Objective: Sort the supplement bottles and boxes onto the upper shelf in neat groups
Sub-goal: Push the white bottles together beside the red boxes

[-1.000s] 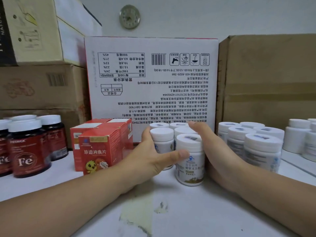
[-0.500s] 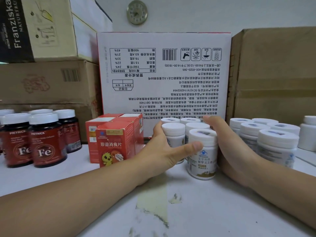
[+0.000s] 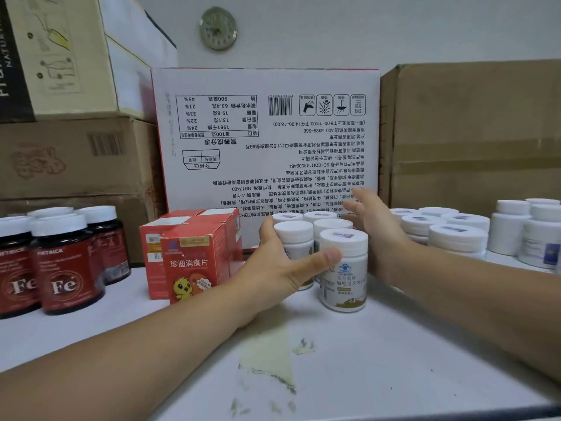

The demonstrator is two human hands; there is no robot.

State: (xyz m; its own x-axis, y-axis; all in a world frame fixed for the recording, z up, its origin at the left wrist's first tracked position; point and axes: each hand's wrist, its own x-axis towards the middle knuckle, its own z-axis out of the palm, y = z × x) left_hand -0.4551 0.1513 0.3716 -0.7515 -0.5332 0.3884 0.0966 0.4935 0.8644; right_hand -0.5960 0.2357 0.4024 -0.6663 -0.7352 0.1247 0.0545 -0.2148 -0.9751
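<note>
White round-capped bottles [image 3: 323,238] between hands.

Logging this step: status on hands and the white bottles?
Left hand open, cupping the white bottle cluster, thumb across the front bottle. Right hand open, fingers spread beside the cluster. Red boxes close on the left; nothing blocking.

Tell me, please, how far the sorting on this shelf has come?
Mostly done, it seems. The dark Fe bottles, the red boxes and a white-capped bottle group at right already stand in clusters. In hand: the left hand presses the middle cluster of white bottles, while the right hand is open beside it. Left: squaring that cluster.
</note>
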